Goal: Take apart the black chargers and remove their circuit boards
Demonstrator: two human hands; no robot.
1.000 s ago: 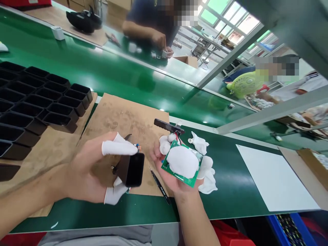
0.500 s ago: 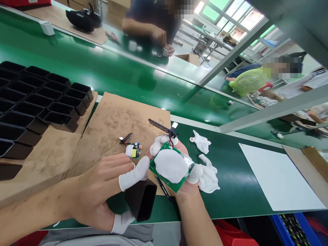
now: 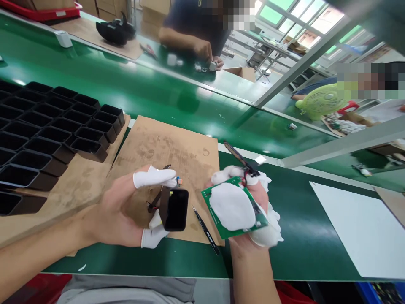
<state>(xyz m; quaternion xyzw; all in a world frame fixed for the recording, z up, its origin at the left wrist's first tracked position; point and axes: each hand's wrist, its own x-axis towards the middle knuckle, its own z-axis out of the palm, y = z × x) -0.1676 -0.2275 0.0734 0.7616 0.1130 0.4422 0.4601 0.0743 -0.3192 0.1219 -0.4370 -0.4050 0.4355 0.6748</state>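
My left hand (image 3: pixel 114 207), with white finger cots on it, pinches a small open black plastic case (image 3: pixel 177 210) between thumb and fingers over the cardboard. Resting on my right hand (image 3: pixel 260 195) and gripped by its cotted fingers is a green circuit board (image 3: pixel 207 198), tilted, a flat white putty-like pad (image 3: pixel 232 207) covering most of its face. A black strip (image 3: pixel 237 154) on red wires rises from the board's far side. Black tweezers (image 3: pixel 205 230) lie between my hands. Behind the case, a small circuit board (image 3: pixel 179 181) is mostly hidden.
Rows of open black cases (image 3: pixel 53 135) stand at the left on cardboard (image 3: pixel 177 143). White crumpled pieces (image 3: pixel 276 219) lie behind my right hand. A white sheet (image 3: pixel 348 232) is at the right. Across the bench a co-worker's hands (image 3: pixel 207 57) handle a small part; a green fan (image 3: pixel 325 101) stands beyond.
My left hand has lifted the black case up and turned its opening toward me. My right hand has shifted right with the circuit board, away from the case. The view has swung slightly.
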